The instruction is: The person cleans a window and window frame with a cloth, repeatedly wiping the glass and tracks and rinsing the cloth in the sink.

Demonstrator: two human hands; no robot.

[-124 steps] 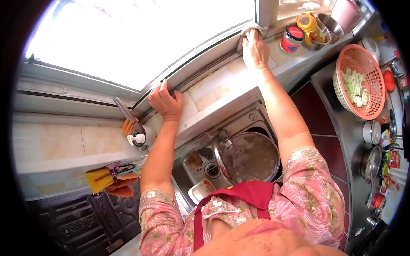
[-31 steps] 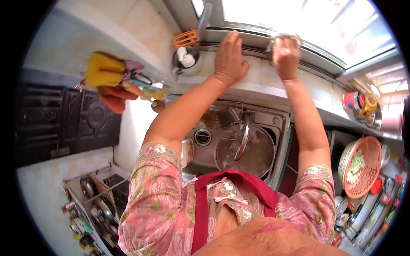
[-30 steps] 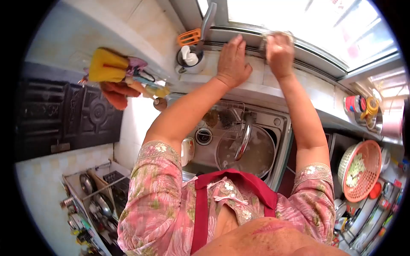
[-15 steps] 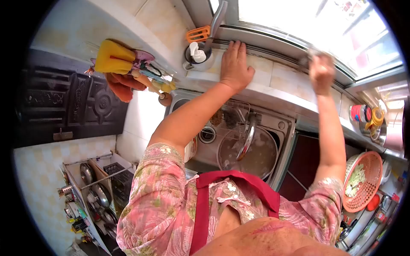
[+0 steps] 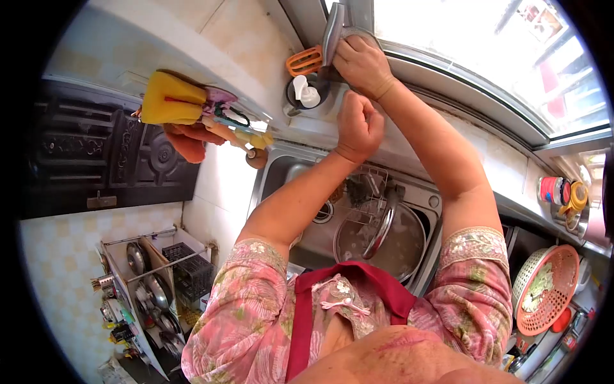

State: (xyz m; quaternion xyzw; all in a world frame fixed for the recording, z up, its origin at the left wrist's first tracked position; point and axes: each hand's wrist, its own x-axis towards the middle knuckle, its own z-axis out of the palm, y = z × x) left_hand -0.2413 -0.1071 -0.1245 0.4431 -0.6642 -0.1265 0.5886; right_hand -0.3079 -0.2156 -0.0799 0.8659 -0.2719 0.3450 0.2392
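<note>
This was a kitchen, small and homelike. Just off the middle, toward four o'clock, a steel sink with a curved faucet held a round basin of cloudy water. Near four o'clock a coral colander carried chopped pale greens; jars lined the ledge at three. A mug with a white pump bottle sat near twelve, under a window reaching toward two. At eight, a rack held round metal cookware.

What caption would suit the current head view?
Right hand up at the window frame, left hand curled close by, above a kitchen sink.
</note>
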